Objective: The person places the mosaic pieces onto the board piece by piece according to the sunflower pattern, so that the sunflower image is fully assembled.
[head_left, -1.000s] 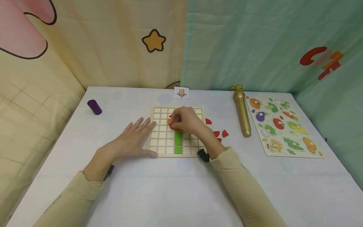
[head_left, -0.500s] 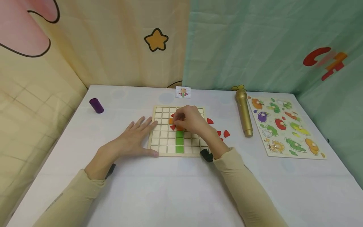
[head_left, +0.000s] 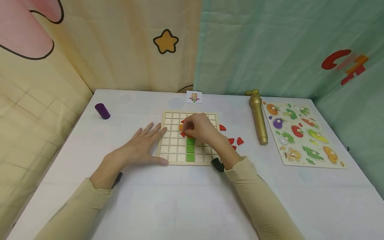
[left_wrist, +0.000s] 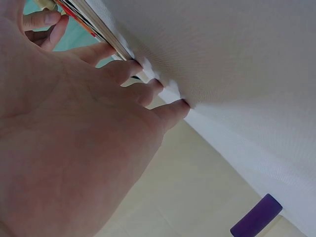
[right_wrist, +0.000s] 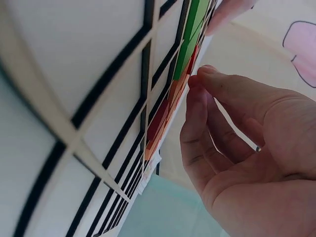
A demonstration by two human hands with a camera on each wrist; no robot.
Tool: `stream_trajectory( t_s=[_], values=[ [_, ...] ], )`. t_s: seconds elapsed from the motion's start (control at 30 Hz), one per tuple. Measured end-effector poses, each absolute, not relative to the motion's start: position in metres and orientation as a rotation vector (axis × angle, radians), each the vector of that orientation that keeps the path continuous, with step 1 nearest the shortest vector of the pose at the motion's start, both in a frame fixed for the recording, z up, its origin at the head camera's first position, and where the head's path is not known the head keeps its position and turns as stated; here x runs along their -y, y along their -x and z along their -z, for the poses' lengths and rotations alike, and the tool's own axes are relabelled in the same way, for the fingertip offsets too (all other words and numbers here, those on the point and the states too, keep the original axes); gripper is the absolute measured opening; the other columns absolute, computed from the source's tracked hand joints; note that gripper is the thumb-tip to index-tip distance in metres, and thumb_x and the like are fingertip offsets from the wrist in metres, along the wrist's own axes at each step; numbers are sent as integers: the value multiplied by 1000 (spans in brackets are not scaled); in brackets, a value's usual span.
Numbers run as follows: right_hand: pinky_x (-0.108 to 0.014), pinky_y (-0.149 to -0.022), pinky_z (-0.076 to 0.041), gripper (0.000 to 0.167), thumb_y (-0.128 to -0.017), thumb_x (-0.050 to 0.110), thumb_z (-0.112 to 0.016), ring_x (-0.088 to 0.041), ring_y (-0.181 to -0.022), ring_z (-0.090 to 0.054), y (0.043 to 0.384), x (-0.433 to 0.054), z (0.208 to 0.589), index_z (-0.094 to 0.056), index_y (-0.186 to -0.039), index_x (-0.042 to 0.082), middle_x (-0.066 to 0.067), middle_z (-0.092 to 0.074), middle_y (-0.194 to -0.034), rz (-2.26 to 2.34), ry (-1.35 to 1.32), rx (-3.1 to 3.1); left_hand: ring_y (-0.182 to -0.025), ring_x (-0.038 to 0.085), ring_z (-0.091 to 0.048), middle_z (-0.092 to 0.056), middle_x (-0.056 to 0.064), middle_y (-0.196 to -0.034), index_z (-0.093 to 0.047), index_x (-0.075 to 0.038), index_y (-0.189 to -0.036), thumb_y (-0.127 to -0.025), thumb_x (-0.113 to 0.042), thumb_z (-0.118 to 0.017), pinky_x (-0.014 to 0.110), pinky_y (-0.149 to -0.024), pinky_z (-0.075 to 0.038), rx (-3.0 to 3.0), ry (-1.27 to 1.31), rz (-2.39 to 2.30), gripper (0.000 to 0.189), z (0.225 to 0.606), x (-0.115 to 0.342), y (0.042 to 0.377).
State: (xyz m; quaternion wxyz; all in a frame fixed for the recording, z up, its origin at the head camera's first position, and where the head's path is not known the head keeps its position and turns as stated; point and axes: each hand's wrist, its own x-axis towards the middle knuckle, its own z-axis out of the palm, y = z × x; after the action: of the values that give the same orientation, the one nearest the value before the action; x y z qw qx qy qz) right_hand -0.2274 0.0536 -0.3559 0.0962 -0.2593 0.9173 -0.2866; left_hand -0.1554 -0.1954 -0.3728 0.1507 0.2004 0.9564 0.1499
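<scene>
My left hand [head_left: 141, 146] lies spread, its fingers and thumb at the left edge of the wooden grid board [head_left: 172, 163]. Over the middle of the board, my right hand [head_left: 199, 126] is curled. Its thumb and index fingertips meet close over the tiles in the right wrist view, and nothing shows between them. Several green square tiles [head_left: 190, 149] form a column up the board. Above them, partly hidden by the hand, are orange tiles [head_left: 181, 127] and red pieces [head_left: 182, 134].
Loose red pieces [head_left: 240, 141] lie right of the board. A small pattern card [head_left: 194, 97] is behind it. To the right are a gold microphone-shaped object [head_left: 258, 120] and a vegetable puzzle board [head_left: 315, 161]. A purple cylinder [head_left: 102, 111] lies at the left.
My right hand has shifted slightly right from the red piece on the board, which now shows more fully along with an orange tile. The left hand stays at the board's edge.
</scene>
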Motion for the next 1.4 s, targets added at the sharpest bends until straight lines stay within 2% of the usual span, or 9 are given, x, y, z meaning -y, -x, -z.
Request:
stream_trajectory(
  t_s=[0.17,0.6,0.93,1.07,1.4],
  values=[
    [-29,-83,-56,4,-98,8,-74,-20,-88,-61,229,-55,357,-78,-97,9,-2,-73,-92,855,799,-2722,-164,43,0,-8,16,-178,-18,-13,-170,-79,-73,-78,67,-130,-2,-2740,-564,-428,125,373,195,156],
    [-26,-79,-54,4,-98,12,-75,-19,-85,-61,227,-56,354,-77,-98,9,-2,-72,-90,885,794,-2694,-164,42,1,-8,15,-178,-17,-14,-170,-80,-73,-78,66,-130,-1,-2737,-571,-416,124,372,194,156],
    [-29,-85,-56,4,-98,14,-76,-15,-86,-65,224,-52,355,-79,-98,11,3,-76,-91,921,913,-2577,-164,42,1,-7,16,-178,-16,-13,-170,-81,-73,-77,66,-130,-2,-2742,-578,-424,124,372,195,156],
    [-28,-84,-56,4,-99,15,-75,-13,-85,-66,226,-54,354,-79,-99,12,4,-76,-91,911,929,-2579,-164,43,-1,-9,17,-178,-17,-12,-170,-81,-73,-77,67,-130,-3,-2745,-583,-438,123,372,196,156],
    [-33,-79,-56,13,-101,18,-73,-16,-87,-69,229,-78,341,-79,-107,8,-5,-79,-95,1029,882,-2610,-164,43,0,-8,15,-178,-17,-13,-170,-80,-72,-78,67,-130,-3,-2734,-560,-435,124,372,194,155]
  ],
)
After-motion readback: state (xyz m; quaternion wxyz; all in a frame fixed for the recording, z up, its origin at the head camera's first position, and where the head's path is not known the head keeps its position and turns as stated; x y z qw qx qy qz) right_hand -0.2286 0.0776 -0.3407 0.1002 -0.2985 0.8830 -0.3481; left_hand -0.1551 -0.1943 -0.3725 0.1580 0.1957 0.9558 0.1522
